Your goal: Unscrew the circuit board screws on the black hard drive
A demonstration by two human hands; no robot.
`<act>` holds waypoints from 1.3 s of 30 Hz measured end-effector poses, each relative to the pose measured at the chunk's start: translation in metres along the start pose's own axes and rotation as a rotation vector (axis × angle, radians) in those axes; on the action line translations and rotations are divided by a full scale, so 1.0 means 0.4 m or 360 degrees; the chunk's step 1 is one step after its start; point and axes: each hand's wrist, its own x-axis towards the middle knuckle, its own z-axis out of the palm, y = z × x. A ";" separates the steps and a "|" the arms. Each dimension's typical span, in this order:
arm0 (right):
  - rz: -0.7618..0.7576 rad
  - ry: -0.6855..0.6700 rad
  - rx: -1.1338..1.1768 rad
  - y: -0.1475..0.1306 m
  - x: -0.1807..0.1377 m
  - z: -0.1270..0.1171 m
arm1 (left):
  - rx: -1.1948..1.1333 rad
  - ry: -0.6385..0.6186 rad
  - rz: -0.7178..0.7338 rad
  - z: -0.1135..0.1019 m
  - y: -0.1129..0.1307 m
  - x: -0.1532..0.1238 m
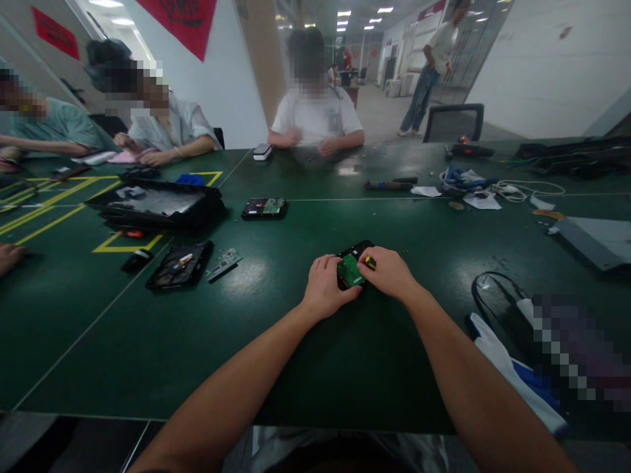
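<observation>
A black hard drive (355, 252) with a green circuit board (350, 269) on top lies on the dark green table (276, 328) in front of me. My left hand (325, 289) is curled round the drive's left side and holds it down. My right hand (390, 271) is closed on a small tool with a yellow and black handle (370, 263), its tip over the circuit board.
An opened drive (180, 264) and a loose circuit board (224, 263) lie at the left, another drive (265, 208) farther back, a black tray (158, 205) behind. A white and blue glove (513, 371) and black cable (497, 295) lie at the right. Other people sit across.
</observation>
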 end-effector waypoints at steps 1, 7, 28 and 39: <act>0.0003 -0.0004 0.0001 -0.001 0.000 -0.001 | -0.0004 0.0000 0.0001 0.000 0.000 0.000; 0.0009 -0.0017 0.0023 -0.001 0.001 -0.004 | -0.0017 -0.0019 -0.0009 -0.004 0.002 0.001; 0.0027 -0.0022 0.0014 -0.009 -0.001 -0.010 | -0.0006 -0.0032 -0.0023 -0.007 0.007 0.001; 0.0014 -0.0010 -0.0004 -0.006 -0.001 -0.004 | 0.0007 -0.0028 -0.0030 -0.007 0.008 -0.001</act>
